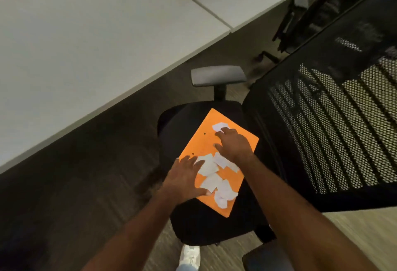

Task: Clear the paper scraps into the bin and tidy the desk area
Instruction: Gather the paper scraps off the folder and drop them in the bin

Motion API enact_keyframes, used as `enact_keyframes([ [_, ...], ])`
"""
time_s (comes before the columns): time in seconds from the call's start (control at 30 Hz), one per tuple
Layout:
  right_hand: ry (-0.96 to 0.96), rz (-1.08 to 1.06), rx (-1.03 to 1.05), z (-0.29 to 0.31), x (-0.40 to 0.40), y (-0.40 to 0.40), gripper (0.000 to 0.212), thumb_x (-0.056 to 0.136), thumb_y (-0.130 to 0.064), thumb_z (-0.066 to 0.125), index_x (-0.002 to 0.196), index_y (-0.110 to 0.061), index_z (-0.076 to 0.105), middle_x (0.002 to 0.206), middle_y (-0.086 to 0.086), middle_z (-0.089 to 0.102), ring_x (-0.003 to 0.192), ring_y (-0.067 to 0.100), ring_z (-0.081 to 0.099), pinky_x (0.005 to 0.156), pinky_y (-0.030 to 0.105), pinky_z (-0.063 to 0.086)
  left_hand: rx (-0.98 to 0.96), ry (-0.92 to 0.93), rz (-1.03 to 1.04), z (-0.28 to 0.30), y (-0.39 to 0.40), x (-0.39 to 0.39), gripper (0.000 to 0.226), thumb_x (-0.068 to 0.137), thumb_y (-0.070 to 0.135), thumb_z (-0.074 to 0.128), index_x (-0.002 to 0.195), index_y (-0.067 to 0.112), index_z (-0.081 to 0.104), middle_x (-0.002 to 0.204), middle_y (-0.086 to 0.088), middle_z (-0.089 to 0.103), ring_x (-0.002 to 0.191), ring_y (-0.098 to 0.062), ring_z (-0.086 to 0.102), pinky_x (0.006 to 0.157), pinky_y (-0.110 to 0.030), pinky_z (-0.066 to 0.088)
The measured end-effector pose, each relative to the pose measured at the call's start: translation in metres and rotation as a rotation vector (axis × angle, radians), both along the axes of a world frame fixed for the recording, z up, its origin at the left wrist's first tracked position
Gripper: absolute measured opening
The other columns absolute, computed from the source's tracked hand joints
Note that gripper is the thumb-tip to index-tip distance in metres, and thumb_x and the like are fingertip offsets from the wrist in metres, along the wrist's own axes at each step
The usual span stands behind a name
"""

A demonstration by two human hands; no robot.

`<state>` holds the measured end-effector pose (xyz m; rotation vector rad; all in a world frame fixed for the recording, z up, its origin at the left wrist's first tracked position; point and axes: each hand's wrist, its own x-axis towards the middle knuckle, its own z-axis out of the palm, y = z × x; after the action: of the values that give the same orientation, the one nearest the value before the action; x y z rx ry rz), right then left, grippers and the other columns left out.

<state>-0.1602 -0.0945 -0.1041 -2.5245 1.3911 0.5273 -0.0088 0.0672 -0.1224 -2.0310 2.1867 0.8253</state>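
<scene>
An orange folder [200,139] lies flat on the black seat of an office chair [193,223]. Several white paper scraps [211,181] are heaped on its near half, and one more scrap [218,126] lies near its far corner. My left hand [184,179] rests on the folder's left edge, fingers spread, touching the heap. Over the folder's far half, my right hand [234,144] lies palm down with its fingertips on the far scrap. Neither hand grips anything.
The chair's mesh backrest [333,120] rises on the right, with a grey armrest [218,76] beyond the seat. A white desk [86,45] fills the upper left. Another dark chair [318,12] stands at the top right. My light shoe [190,254] is on the wood floor.
</scene>
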Motion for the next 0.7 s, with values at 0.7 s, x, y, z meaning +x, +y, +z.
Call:
enact_keyframes([
  [0.7,0.058,0.114,0.488,-0.051,-0.100,0.041,0.125,0.063,-0.084,0.061,0.149,-0.046,-0.022,0.163,0.000,-0.027,0.151,0.032,-0.020,0.117,0.066,0.010,-0.012,-0.268,-0.121,-0.058,-0.033,-0.052,0.117,0.074,0.064,0.073,0.156,0.010,0.010,0.156,-0.017,0.027,0.132,-0.039,0.038,0.107,-0.049,0.037],
])
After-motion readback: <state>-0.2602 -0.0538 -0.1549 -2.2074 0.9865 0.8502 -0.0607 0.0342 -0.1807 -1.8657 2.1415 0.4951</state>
